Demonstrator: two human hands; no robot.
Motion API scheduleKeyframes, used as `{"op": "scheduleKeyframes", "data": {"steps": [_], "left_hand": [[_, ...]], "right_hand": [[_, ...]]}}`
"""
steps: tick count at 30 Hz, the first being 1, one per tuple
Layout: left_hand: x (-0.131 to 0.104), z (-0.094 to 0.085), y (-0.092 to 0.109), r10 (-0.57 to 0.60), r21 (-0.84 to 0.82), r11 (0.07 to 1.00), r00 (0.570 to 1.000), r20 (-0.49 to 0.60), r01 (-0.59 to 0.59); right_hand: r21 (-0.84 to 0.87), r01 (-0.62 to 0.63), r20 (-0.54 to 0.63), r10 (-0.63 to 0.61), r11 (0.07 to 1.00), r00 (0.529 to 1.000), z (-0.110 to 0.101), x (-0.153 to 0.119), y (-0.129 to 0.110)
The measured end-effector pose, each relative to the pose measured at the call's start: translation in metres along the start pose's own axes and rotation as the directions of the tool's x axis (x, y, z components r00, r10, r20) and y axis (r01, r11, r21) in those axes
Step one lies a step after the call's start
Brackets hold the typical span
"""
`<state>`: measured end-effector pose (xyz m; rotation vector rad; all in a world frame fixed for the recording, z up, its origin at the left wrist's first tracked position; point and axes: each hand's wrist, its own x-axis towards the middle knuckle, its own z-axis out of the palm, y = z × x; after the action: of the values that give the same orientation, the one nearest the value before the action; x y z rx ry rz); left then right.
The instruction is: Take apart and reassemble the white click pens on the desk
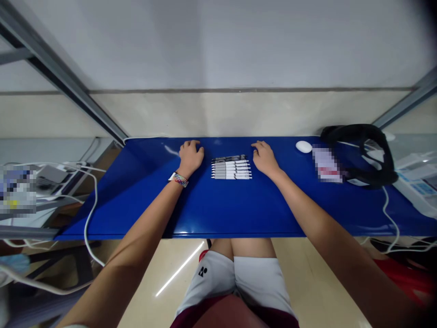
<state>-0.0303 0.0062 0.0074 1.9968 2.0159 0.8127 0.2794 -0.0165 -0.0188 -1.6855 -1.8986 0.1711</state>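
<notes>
Between my two hands, a neat row of several pens (230, 170) lies side by side on the blue tabletop (235, 205). Most are white with grey ends, and at the far side of the row there are darker pens (229, 159). My left hand (191, 157) rests on the table just left of the pens, fingers loosely apart with nothing in them. A colourful woven band circles that wrist. To the right of the row lies my right hand (264, 157), open, its fingers pointing toward the far left and holding nothing. Neither hand touches the pens.
At the right are a white oval object (303, 146), a blurred-out packet (327, 164) and a black headset-like strap (375, 155) with a white cable (389, 214). Another cable (92, 214) hangs over the left edge. Grey metal posts (92, 100) frame the table before a wall.
</notes>
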Motion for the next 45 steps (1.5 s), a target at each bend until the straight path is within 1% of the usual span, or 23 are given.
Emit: {"op": "scheduleKeyframes", "data": {"steps": [2,4,7,10,13,19,30,36,45], "left_hand": [[0.002,-0.004,-0.005,0.006,0.102,0.995,0.999,0.043,-0.011],[0.001,-0.005,-0.008,0.004,0.167,0.986,0.996,0.094,-0.020],[-0.003,-0.005,-0.007,0.007,0.236,0.971,0.989,0.146,-0.041],[-0.005,-0.003,-0.006,0.006,0.277,0.960,0.986,0.166,-0.052],[-0.007,-0.002,-0.007,0.008,0.279,0.959,0.986,0.167,-0.055],[-0.008,-0.001,-0.008,0.034,0.259,0.963,0.988,0.148,-0.072],[-0.009,-0.004,-0.004,0.043,0.247,0.966,0.990,0.136,-0.076],[-0.009,-0.003,-0.006,0.057,0.262,0.961,0.991,0.120,-0.087],[-0.008,-0.004,-0.006,0.053,0.253,0.964,0.990,0.131,-0.085]], "right_hand": [[-0.059,0.009,0.050,-0.006,0.998,0.999,0.000,0.002,0.000],[-0.097,0.019,0.103,-0.009,0.995,0.995,-0.001,0.002,0.000],[-0.118,0.045,0.173,-0.024,0.992,0.985,-0.005,0.004,0.000],[-0.117,0.073,0.213,-0.047,0.991,0.976,-0.010,0.005,0.002],[-0.116,0.080,0.206,-0.054,0.990,0.977,-0.012,0.005,0.003],[-0.114,0.073,0.176,-0.052,0.991,0.983,-0.007,0.004,0.003],[-0.126,0.085,0.195,-0.059,0.988,0.979,-0.008,0.003,0.003],[-0.129,0.096,0.194,-0.070,0.987,0.979,-0.007,0.002,0.003],[-0.124,0.098,0.184,-0.074,0.987,0.980,-0.007,0.002,0.003]]}}
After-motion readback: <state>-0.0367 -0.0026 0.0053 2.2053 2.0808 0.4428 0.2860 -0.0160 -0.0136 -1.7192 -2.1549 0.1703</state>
